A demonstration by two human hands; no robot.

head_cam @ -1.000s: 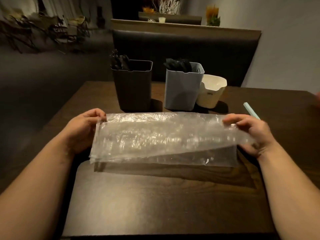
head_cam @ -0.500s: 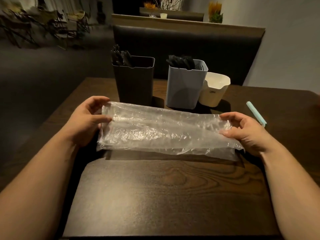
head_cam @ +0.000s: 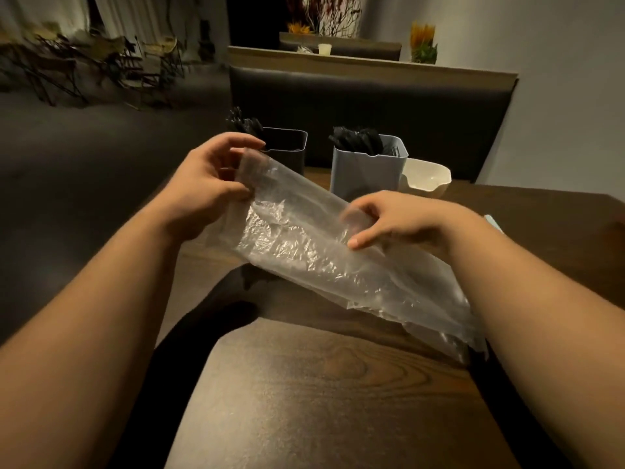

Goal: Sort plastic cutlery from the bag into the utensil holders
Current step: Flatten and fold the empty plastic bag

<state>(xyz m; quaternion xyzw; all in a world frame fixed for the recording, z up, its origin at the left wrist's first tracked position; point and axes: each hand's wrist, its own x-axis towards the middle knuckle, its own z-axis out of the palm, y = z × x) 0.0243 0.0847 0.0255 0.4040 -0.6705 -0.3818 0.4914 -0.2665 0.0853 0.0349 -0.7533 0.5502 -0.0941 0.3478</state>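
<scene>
— Where was the bag (head_cam: 304, 245)?
— Above the desk (head_cam: 321, 384), slanting down to the right.
— The hands?
— Left hand (head_cam: 206, 184) pinched its upper end; right hand (head_cam: 402, 221) gripped its middle, fingers curled.
— The cutlery (head_cam: 358, 142)?
— Black, standing in the dark holder (head_cam: 287, 154) and grey holder (head_cam: 365, 174) behind.

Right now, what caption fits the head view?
Left hand and right hand grip a clear bag over the table; dark holder and grey holder behind hold black cutlery.

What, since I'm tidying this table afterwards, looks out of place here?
The cream holder sits tilted beside the grey holder, while that and the dark holder stand upright with black cutlery.
</scene>
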